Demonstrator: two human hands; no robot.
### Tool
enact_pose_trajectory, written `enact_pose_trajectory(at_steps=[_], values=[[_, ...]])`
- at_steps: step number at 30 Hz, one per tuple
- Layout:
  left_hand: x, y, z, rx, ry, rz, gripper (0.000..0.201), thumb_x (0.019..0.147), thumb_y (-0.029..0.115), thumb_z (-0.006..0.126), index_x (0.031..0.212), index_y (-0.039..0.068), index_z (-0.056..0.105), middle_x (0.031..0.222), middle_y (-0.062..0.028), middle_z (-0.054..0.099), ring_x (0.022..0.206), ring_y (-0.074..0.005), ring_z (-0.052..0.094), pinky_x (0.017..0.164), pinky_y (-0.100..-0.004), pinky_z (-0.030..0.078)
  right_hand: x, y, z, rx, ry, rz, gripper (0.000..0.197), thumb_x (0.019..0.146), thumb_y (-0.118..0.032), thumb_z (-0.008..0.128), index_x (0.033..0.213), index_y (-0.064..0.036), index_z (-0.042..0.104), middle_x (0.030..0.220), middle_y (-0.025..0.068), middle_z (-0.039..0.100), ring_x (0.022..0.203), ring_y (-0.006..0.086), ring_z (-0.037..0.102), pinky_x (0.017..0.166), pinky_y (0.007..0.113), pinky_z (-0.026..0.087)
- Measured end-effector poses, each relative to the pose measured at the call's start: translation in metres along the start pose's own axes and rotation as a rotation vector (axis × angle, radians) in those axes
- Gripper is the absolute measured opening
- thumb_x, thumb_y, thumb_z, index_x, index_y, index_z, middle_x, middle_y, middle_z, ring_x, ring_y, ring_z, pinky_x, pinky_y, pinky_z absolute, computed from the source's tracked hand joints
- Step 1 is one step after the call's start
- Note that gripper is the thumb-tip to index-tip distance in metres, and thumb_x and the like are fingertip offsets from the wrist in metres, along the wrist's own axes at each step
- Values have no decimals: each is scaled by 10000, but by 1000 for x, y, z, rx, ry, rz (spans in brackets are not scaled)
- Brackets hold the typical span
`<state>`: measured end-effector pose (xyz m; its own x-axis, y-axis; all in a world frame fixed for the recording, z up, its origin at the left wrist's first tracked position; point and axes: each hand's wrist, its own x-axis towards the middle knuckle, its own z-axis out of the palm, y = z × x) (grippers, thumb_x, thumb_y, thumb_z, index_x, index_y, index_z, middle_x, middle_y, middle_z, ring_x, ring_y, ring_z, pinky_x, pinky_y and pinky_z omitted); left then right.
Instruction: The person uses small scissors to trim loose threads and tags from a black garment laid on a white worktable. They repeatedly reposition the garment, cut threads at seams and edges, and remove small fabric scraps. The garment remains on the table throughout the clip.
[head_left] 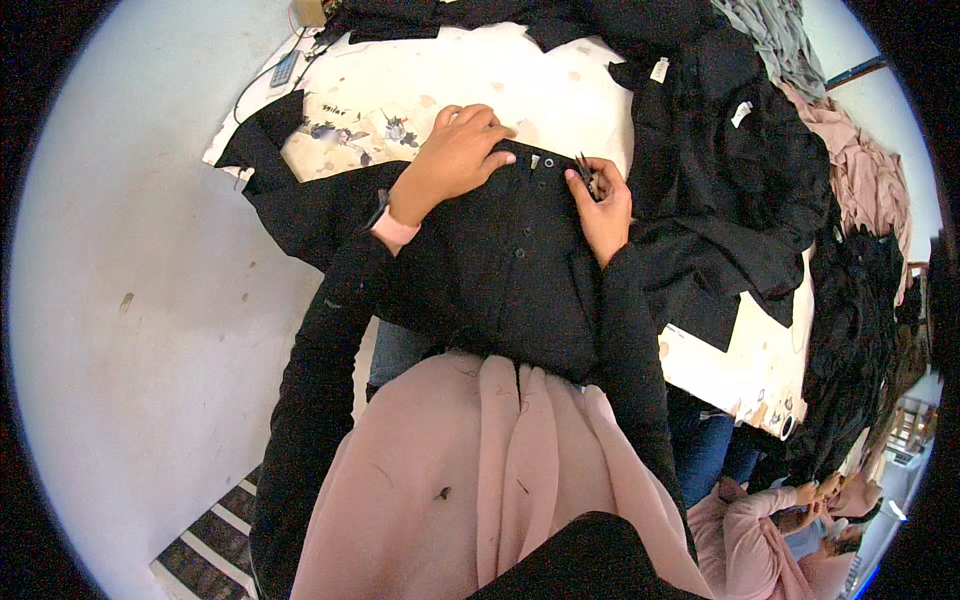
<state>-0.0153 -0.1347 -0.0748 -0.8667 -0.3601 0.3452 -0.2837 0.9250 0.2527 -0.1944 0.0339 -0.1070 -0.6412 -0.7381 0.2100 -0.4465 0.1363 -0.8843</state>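
A black garment (pixel 480 260) with a column of small dark buttons lies before me, its near part hanging over the table edge toward my lap. A small white label and a pale ring-like fastener show near its far edge. My left hand (pixel 455 160) rests on that far edge, fingers apart and bent, thumb on the cloth. At the garment's right corner, my right hand (pixel 603 205) is closed round small dark thread snips (pixel 587 175), blades pointing away from me. The right thumb lies against the cloth; the snips' handles are mostly hidden in the palm.
The pale, stained table (pixel 460 75) runs beneath. More black garments (pixel 725 140) with white labels are heaped at the right, with pink cloth (pixel 855 160) beyond. A calculator-like device (pixel 285 68) and cable lie far left. Another person (pixel 760 540) in pink is at lower right.
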Motion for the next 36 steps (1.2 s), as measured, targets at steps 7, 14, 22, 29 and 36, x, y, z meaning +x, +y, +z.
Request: enact_pose_trajectory(at_steps=[7,14,22,29,36], values=[[7,-10,-9,-88,1,0,217,883,368,711,964,167,691,1119,-30,664,1230,-225,545,1042,-477,292,-9,-31,-3,251,-110,28,203,894,-128,773,1000,31,704,771,-48,607,676,25,468,597,205,356],[0,17,-41,-302,88,-4,279,863,411,741,974,158,700,1162,-47,688,1217,-238,563,1082,-435,261,-13,-65,5,497,-291,192,156,944,-166,716,994,-19,698,714,-72,571,540,6,394,491,199,272],[-9,62,-71,-1139,-42,-19,365,750,106,874,859,92,526,1135,-65,707,1149,-206,609,1031,-376,441,-36,-100,-37,823,-397,273,113,952,-163,706,995,-60,689,747,-67,618,566,-3,437,504,183,296],[-27,95,-69,-442,402,3,317,683,27,844,728,124,546,883,-3,692,925,-184,687,838,-333,459,-59,-117,-52,341,-80,-63,96,873,-87,780,905,-17,723,827,-7,688,707,48,570,636,201,416],[-39,87,-68,-152,685,292,176,684,101,729,663,177,572,867,97,669,868,-78,673,828,-307,363,-75,-117,-68,561,-180,-62,116,886,-91,748,940,-20,674,791,-17,614,710,29,501,646,197,378]])
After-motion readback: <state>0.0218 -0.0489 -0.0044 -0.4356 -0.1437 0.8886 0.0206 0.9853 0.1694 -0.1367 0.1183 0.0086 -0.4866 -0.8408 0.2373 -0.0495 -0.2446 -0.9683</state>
